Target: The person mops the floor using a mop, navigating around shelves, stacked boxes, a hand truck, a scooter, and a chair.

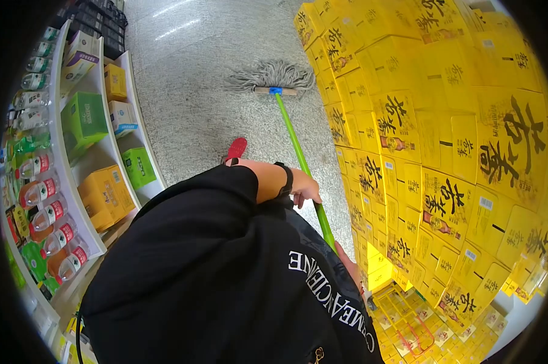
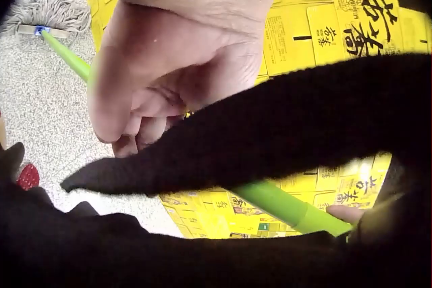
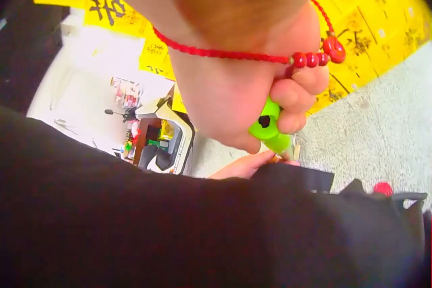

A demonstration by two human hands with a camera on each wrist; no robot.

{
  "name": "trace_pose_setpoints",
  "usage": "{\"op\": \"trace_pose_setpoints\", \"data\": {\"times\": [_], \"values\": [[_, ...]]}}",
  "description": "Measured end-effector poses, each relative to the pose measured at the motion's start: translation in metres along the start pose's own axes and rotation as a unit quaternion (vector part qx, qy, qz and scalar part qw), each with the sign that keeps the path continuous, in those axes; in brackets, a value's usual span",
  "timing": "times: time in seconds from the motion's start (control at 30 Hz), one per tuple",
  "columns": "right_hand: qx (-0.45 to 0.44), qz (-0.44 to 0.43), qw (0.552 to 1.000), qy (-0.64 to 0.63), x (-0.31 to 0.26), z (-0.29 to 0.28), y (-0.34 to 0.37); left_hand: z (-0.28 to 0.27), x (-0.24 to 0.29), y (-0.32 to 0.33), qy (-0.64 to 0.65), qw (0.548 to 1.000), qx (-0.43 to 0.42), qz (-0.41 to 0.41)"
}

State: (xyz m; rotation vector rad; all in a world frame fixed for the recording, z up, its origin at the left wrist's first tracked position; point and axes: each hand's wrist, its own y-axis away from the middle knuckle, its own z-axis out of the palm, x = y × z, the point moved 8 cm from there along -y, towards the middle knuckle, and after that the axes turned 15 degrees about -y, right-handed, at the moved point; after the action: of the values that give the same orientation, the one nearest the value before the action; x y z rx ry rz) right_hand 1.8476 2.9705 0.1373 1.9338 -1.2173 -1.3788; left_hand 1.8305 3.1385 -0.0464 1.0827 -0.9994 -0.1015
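A mop with a grey string head (image 1: 273, 76) lies on the floor at the top of the head view, its green pole (image 1: 293, 133) running down toward the person. The left hand (image 1: 305, 188), with a dark band at the wrist, is curled round the middle of the pole. Lower down, the right hand (image 1: 348, 267) holds the upper part of the pole, partly hidden by the black shirt. In the right wrist view the right hand (image 3: 270, 92) grips the pole's green end (image 3: 264, 123), its fingers wrapped round it; a red beaded cord circles that wrist.
Stacked yellow cartons (image 1: 401, 139) stand along the right. Shelves (image 1: 74, 176) with bottles (image 1: 43, 191) and boxes line the left. A red shoe (image 1: 237, 147) is on the speckled floor (image 1: 195, 91), and dark crates (image 1: 107, 27) stand at the upper left.
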Motion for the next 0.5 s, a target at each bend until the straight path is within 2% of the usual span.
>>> {"op": "trace_pose_setpoints", "data": {"times": [0.07,0.13,0.23,0.27,0.33,0.4,0.47,0.5], "values": [[0.057,-0.125,0.991,0.010,-0.020,-0.011,-0.009,-0.014,0.002,-0.003,0.009,0.998,0.016,0.052],[0.061,-0.118,0.991,-0.002,-0.039,-0.017,-0.030,-0.035,-0.001,0.008,0.021,0.998,0.042,0.052],[0.062,-0.115,0.991,0.006,-0.072,-0.022,-0.088,-0.093,-0.036,0.002,0.074,0.982,0.171,0.031],[0.061,-0.116,0.991,0.023,-0.087,-0.023,-0.112,-0.111,-0.051,-0.004,0.075,0.982,0.172,0.029],[0.032,-0.060,0.998,0.016,-0.133,-0.022,-0.163,-0.173,-0.096,0.002,0.156,0.944,0.290,-0.018],[0.084,-0.282,0.956,0.013,-0.184,-0.020,-0.220,-0.234,-0.136,0.027,0.193,0.913,0.353,-0.067],[0.045,-0.202,0.978,-0.014,-0.231,-0.013,-0.276,-0.288,-0.167,0.060,0.213,0.890,0.399,-0.058],[0.041,-0.202,0.978,-0.019,-0.254,-0.010,-0.304,-0.313,-0.180,0.073,0.215,0.889,0.400,-0.060]]}}
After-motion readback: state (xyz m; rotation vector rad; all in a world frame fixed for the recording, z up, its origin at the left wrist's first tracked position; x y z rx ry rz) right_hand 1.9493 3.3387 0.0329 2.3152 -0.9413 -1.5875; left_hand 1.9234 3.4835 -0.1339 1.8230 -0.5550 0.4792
